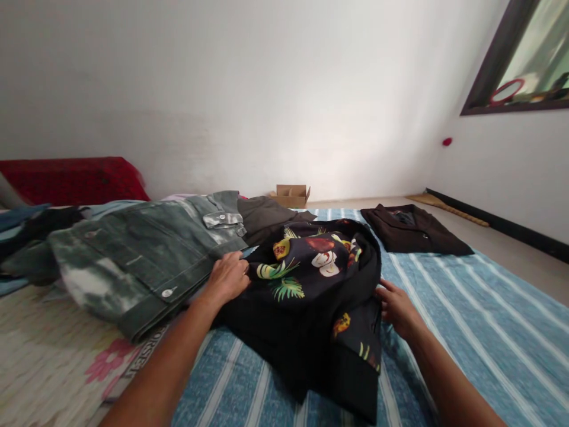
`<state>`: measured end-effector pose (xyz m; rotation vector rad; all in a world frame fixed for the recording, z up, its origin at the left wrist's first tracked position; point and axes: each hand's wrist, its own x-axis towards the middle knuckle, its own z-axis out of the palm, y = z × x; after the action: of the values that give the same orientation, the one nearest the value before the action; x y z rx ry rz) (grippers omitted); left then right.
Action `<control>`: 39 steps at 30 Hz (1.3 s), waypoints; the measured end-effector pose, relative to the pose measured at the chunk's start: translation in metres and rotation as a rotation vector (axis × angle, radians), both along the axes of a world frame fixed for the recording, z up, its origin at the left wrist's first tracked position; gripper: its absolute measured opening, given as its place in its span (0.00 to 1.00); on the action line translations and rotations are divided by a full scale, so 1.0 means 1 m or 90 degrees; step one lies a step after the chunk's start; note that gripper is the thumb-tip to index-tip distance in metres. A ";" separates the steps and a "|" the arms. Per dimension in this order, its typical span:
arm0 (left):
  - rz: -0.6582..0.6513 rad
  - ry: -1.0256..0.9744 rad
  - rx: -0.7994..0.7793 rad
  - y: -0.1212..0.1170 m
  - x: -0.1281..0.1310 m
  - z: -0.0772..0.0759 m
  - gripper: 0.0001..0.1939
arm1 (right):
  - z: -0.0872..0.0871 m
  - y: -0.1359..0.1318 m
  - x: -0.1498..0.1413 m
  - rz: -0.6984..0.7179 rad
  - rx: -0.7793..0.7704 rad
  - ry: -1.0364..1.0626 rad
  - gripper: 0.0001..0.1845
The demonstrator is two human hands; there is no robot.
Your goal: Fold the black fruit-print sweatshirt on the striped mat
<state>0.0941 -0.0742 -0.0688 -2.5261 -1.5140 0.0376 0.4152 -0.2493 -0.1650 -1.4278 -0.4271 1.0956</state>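
Note:
A black shirt with a tropical fruit and leaf print (311, 284) lies crumpled on a blue striped sheet (466, 332). My left hand (229, 276) rests at the shirt's left edge, fingers curled onto the cloth beside a grey washed denim jacket (142, 261). My right hand (395, 305) is at the shirt's right edge, fingers bent and gripping the fabric there.
A folded dark brown garment (413, 228) lies on the sheet at the far right. More clothes are piled at the left, with a red cloth (71, 178) behind. A small cardboard box (291, 194) sits by the wall. A floral mat (53, 356) covers the near left.

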 end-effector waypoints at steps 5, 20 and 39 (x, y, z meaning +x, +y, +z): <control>-0.134 -0.090 0.132 -0.020 0.000 -0.003 0.08 | 0.012 -0.011 -0.001 -0.002 -0.047 -0.188 0.28; 0.035 -0.086 -0.046 -0.050 0.012 -0.018 0.12 | 0.028 0.017 -0.023 0.216 0.020 -0.501 0.27; 0.079 -0.342 -0.210 -0.012 -0.024 -0.020 0.08 | 0.035 -0.067 0.055 -0.165 -0.176 -0.635 0.32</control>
<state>0.0697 -0.0863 -0.0886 -2.8447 -2.0004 -0.4429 0.4702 -0.3167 -0.1297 -2.1617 -0.7722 0.1612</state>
